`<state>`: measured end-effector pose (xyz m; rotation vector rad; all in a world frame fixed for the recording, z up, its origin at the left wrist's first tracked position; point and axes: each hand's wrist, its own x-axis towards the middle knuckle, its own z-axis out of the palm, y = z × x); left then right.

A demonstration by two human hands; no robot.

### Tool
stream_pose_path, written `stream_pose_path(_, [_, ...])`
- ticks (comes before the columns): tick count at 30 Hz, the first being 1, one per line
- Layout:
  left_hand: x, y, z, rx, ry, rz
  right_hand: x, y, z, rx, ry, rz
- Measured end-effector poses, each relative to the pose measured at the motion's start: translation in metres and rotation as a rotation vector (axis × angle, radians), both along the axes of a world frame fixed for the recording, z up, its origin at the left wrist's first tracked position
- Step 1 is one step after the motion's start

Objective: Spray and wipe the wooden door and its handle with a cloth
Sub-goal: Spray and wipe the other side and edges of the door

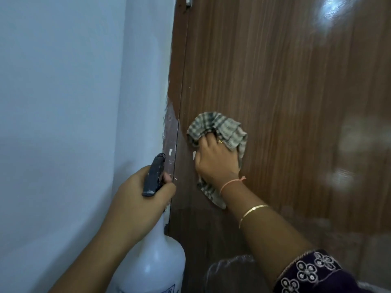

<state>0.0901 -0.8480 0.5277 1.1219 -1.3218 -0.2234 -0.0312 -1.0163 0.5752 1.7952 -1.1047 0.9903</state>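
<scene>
A glossy brown wooden door [285, 85] fills the right half of the view. My right hand [213, 159] presses a grey-and-white checked cloth [220, 127] flat against the door, close to its hinge edge. My left hand [137, 199] grips a white spray bottle [157, 265] by the neck, a finger on the trigger of its dark nozzle head [154, 174], which points up toward the door frame. The door's handle is out of view.
A pale blue-white wall [74, 123] takes up the left half. The brown door frame [175, 106] has white paint smears. A metal hinge [188, 2] sits at the top. Light reflections shine on the door's right side.
</scene>
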Motion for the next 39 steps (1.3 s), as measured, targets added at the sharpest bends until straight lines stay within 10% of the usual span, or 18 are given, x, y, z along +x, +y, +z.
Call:
stream_pose_path(8, [-0.001,0.005,-0.004,0.0,-0.004,-0.026,0.023,-0.018,-0.007,-0.012,0.682,0.001])
stream_pose_path(20, [0.005,-0.004,-0.013,0.005,-0.003,-0.018,0.059,-0.019,0.113,-0.185,0.233,-0.017])
stream_pose_path(39, [-0.003,0.008,-0.009,0.042,-0.036,0.011,0.034,-0.002,-0.116,0.225,0.473,-0.081])
